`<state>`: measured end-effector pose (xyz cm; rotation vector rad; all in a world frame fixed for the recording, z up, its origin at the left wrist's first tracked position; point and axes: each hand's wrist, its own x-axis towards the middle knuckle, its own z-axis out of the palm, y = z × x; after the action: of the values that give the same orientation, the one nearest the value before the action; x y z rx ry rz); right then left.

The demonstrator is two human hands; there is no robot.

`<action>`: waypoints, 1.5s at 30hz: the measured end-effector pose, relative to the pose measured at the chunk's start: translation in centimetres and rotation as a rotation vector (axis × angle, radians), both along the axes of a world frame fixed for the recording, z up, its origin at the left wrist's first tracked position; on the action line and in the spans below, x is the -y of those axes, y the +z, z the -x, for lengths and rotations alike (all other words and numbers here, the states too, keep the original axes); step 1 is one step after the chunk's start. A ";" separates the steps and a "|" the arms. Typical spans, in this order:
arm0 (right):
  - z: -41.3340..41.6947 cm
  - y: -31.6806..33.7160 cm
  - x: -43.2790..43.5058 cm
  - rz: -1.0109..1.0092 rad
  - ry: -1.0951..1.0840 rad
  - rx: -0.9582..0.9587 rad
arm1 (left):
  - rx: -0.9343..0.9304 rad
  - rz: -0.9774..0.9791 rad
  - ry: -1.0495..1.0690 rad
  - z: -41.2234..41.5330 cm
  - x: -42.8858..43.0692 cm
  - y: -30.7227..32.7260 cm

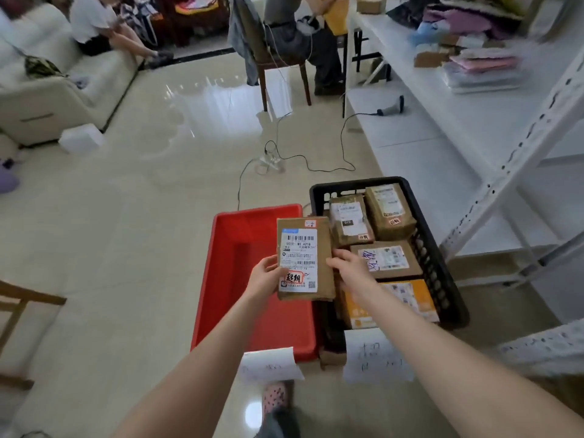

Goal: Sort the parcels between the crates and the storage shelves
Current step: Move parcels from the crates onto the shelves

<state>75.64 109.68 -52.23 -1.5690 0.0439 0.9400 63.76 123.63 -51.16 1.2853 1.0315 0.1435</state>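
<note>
I hold a brown cardboard parcel (322,260) with a white shipping label, face up, above the gap between two crates. My left hand (267,273) grips its left edge, thumb on the label. My right hand (349,263) grips its right edge. The red crate (234,279) on the floor below the parcel holds nothing that I can see. To its right the black crate (442,267) holds several brown parcels (387,213) and an orange one (410,301). White storage shelves (442,131) stand on the right.
Paper signs hang on the near ends of the red crate (271,363) and the black crate (376,355). A power strip with cables (268,161) lies on the tiled floor ahead. A barcode scanner (393,107) rests on a shelf. Beyond are a chair (278,58), a sofa (57,90) and seated people.
</note>
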 end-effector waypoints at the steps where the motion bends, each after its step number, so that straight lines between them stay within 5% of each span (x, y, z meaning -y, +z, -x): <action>1: 0.1 -0.7 -2.3 0.016 0.014 0.012 | -0.009 -0.002 0.008 0.1 -2.2 -0.8; 11: 0.8 -11.6 -19.7 0.428 0.251 0.263 | -0.177 0.087 -0.062 -0.6 -19.3 -12.8; 23: -3.3 -30.8 -25.9 0.804 0.694 0.396 | -0.232 0.133 -0.080 -8.0 -22.5 -32.1; 27: -2.6 -33.5 -26.0 0.918 0.944 0.631 | -0.220 0.203 -0.079 -9.5 -21.6 -34.3; 30: -0.9 -34.6 -25.5 0.920 1.068 0.634 | -0.211 0.272 -0.107 -10.1 -21.3 -34.9; 38: -3.6 -35.9 -27.3 0.936 1.031 0.669 | -0.109 0.362 -0.034 -12.9 -23.2 -34.7; 41: -4.2 -35.3 -27.4 0.927 1.019 0.648 | -0.200 0.227 -0.113 -12.7 -23.3 -34.3; 45: -2.9 -32.5 -25.7 0.931 0.969 0.621 | -0.601 -0.447 -0.764 -9.3 -22.9 -32.4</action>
<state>78.50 135.38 -84.73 -2.7994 -0.9053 1.1698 73.02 146.53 -83.52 2.1251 0.9492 -0.6662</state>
